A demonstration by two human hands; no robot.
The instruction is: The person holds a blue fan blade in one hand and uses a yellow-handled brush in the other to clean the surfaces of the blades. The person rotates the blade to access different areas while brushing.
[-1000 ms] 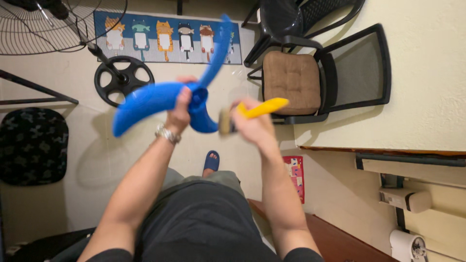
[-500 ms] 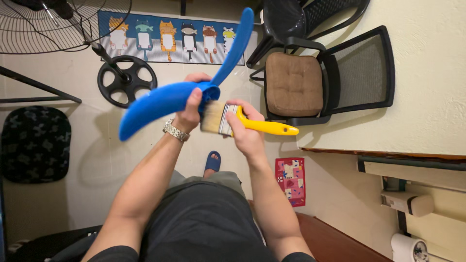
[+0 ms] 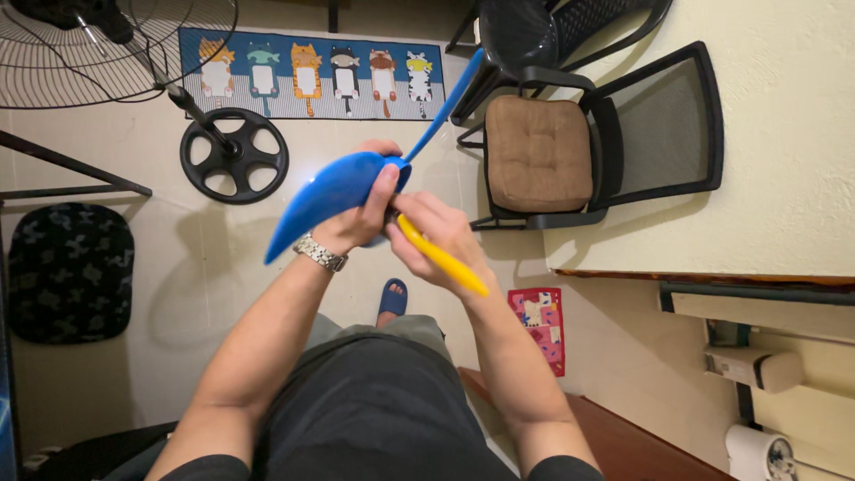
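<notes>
My left hand (image 3: 356,218) grips a blue plastic fan blade (image 3: 334,191) at its hub, thumb laid over the top. One wide blade points down-left, a thin one (image 3: 445,102) runs up-right, seen edge on. My right hand (image 3: 436,236) holds a paintbrush with a yellow handle (image 3: 443,259). The handle slants down-right over my fingers. The brush's bristle end is tucked under the hub behind my left hand and is hidden. A metal watch (image 3: 319,252) sits on my left wrist.
A standing fan's wire cage (image 3: 98,53) and round black base (image 3: 233,154) are at upper left. A black chair with a brown cushion (image 3: 534,151) stands to the right, beside a cream tabletop (image 3: 784,134). A cat-patterned mat (image 3: 312,71) lies beyond. My blue slipper (image 3: 390,298) shows below.
The fan blade has turned, so its upper blade now shows edge on. The brush swung round: its handle points down-right and the bristles have gone out of sight under the hub.
</notes>
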